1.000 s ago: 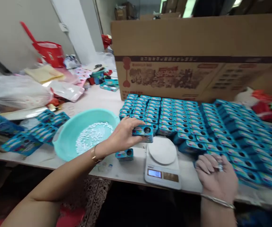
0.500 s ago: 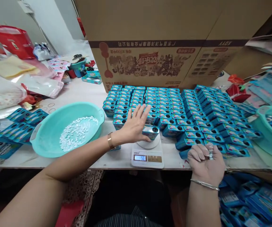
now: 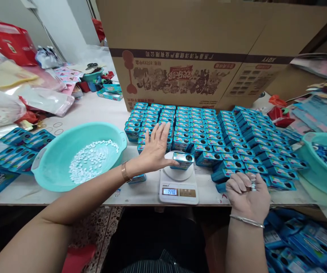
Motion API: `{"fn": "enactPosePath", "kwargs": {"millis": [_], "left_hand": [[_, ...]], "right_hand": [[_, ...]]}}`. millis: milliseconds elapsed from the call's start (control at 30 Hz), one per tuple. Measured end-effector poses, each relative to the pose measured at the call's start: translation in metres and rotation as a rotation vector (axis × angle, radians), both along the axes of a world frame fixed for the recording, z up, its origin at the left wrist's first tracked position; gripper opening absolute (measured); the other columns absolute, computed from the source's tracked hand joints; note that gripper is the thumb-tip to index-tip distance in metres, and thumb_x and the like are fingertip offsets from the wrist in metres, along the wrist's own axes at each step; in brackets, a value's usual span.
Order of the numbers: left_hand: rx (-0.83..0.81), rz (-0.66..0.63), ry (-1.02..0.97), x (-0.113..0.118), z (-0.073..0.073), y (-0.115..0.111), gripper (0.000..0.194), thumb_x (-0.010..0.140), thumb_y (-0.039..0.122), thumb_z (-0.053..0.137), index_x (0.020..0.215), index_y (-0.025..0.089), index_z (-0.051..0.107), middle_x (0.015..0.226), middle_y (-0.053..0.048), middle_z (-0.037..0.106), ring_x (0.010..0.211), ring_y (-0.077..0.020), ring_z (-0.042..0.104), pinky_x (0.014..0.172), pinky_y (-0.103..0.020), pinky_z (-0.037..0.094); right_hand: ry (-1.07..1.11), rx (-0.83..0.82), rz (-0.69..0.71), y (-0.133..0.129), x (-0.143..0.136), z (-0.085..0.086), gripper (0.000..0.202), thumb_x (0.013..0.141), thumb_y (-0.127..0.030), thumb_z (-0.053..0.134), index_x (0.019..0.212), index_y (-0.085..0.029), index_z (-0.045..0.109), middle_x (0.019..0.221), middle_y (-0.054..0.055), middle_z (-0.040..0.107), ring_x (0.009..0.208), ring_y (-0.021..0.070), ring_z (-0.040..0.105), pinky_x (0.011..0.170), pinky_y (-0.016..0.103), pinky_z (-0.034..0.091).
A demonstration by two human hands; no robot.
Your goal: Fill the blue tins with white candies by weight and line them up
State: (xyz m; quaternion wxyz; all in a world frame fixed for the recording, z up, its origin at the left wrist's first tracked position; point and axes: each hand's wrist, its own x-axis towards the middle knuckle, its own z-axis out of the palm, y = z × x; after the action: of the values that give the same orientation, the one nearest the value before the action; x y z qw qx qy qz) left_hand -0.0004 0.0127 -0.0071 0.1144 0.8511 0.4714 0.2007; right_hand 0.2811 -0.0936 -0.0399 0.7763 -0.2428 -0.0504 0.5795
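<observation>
A small blue box (image 3: pixel 182 160) with a dark round hole in its top rests on the round plate of a white scale (image 3: pixel 179 195), whose lit display is on. My left hand (image 3: pixel 158 148) has its fingers spread, with the thumb tip at the box's left side. Palm up at the table's front edge, my right hand (image 3: pixel 247 193) is curled round small white pellets (image 3: pixel 253 184), pinched between thumb and fingers. Many similar boxes (image 3: pixel 199 135) stand in rows behind the scale. To the left, a turquoise basin (image 3: pixel 52 159) holds white pellets.
A large cardboard box (image 3: pixel 180 30) stands behind the rows. On the right is another turquoise basin (image 3: pixel 308 167) with blue items. More blue boxes (image 3: pixel 24 155) sit at the far left, below plastic bags. Another blue box lies left of the scale.
My left hand has shifted slightly left, its palm off the box on the scale. The display reading has changed. My right hand has hardly moved.
</observation>
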Motion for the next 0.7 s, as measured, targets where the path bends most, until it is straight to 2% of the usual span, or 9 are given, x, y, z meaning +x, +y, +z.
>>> {"fn": "enactPosePath", "kwargs": {"millis": [300, 400, 467, 567, 633, 700], "left_hand": [[-0.003, -0.082, 0.053, 0.026, -0.008, 0.001, 0.131, 0.067, 0.056, 0.081, 0.155, 0.021, -0.010, 0.161, -0.025, 0.015, 0.150, -0.0456, 0.004, 0.113, -0.073, 0.005], [-0.011, -0.091, 0.101, 0.034, -0.008, 0.000, 0.126, 0.067, 0.052, 0.083, 0.155, 0.018, -0.001, 0.158, -0.025, 0.024, 0.149, -0.0446, 0.011, 0.113, -0.073, 0.008], [-0.019, -0.102, 0.147, 0.038, -0.009, 0.001, 0.112, 0.068, 0.049, 0.082, 0.152, 0.016, 0.015, 0.151, -0.024, 0.035, 0.146, -0.0441, 0.021, 0.113, -0.072, 0.010], [-0.057, -0.139, 0.243, 0.043, -0.012, 0.003, 0.063, 0.077, 0.044, 0.076, 0.128, 0.016, 0.052, 0.125, -0.017, 0.060, 0.129, -0.0399, 0.047, 0.112, -0.070, 0.017], [-0.114, -0.182, 0.263, 0.041, -0.014, 0.003, 0.037, 0.084, 0.041, 0.070, 0.110, 0.016, 0.061, 0.109, -0.012, 0.067, 0.111, -0.0340, 0.060, 0.110, -0.061, 0.030], [-0.169, -0.201, 0.209, 0.032, -0.011, 0.003, 0.031, 0.086, 0.039, 0.066, 0.108, 0.017, 0.063, 0.106, -0.010, 0.067, 0.100, -0.0288, 0.064, 0.098, -0.048, 0.046]], "right_hand": [[-0.013, -0.014, -0.017, 0.000, 0.002, 0.001, 0.029, 0.074, -0.014, 0.067, 0.075, -0.022, 0.039, 0.058, -0.011, 0.030, 0.043, 0.0071, 0.036, 0.038, 0.019, 0.032], [-0.017, -0.011, -0.016, 0.000, 0.003, 0.000, 0.030, 0.073, -0.013, 0.068, 0.076, -0.022, 0.039, 0.058, -0.011, 0.031, 0.044, 0.0069, 0.036, 0.039, 0.019, 0.032], [-0.019, -0.006, -0.010, 0.000, 0.003, -0.001, 0.031, 0.073, -0.013, 0.069, 0.076, -0.022, 0.039, 0.058, -0.011, 0.031, 0.044, 0.0068, 0.036, 0.039, 0.018, 0.032], [-0.022, -0.002, 0.007, 0.001, 0.001, -0.004, 0.033, 0.073, -0.014, 0.069, 0.076, -0.023, 0.037, 0.058, -0.011, 0.031, 0.044, 0.0069, 0.036, 0.040, 0.017, 0.032], [-0.025, -0.008, 0.021, 0.001, 0.001, -0.004, 0.034, 0.072, -0.013, 0.070, 0.076, -0.023, 0.037, 0.058, -0.011, 0.032, 0.044, 0.0070, 0.036, 0.040, 0.017, 0.033], [-0.032, -0.019, 0.029, 0.001, 0.001, -0.005, 0.034, 0.071, -0.011, 0.069, 0.076, -0.022, 0.037, 0.058, -0.011, 0.033, 0.044, 0.0071, 0.036, 0.040, 0.018, 0.034]]}}
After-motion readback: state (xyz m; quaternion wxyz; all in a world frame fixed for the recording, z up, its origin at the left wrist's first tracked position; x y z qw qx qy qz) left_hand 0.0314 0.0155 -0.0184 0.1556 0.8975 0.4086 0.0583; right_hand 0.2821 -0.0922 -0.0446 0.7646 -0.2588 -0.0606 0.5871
